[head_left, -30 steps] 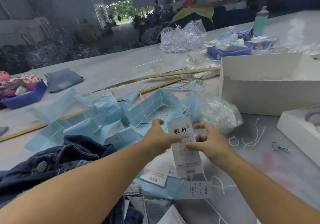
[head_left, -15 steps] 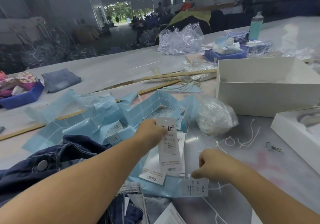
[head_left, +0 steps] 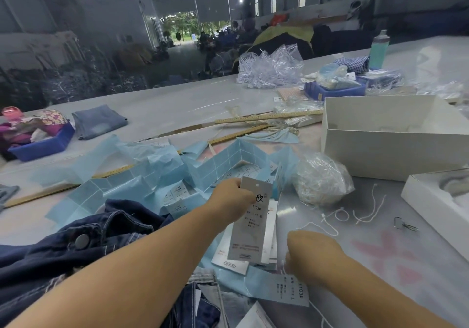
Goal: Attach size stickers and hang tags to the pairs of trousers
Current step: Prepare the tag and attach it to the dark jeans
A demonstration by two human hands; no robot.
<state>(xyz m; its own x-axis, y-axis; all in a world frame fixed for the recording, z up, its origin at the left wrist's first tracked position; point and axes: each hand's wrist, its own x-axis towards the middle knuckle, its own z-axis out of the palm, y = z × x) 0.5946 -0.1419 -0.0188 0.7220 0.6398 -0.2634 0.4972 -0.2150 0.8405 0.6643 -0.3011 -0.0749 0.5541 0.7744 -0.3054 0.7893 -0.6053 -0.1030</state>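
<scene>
Left hand [head_left: 232, 198] pinching hang tag [head_left: 250, 222] upright — right hand [head_left: 308, 256] curled low

A left hand [head_left: 232, 197] holds up a grey hang tag [head_left: 250, 222]; the right hand [head_left: 311, 254] curls over blue sticker sheets [head_left: 276, 289], dark trousers [head_left: 63, 246] near left.

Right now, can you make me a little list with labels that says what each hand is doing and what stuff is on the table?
left hand: pinches a long hang tag near its top, lifted above the table
right hand: fingers curled, low by the blue sticker sheet; what it holds is hidden
trousers: dark denim, bunched at the near left
strings: loose white loops on the table
bag: clear, full of white strings
box: white, open, at the right
rulers: wooden, farther back
</scene>
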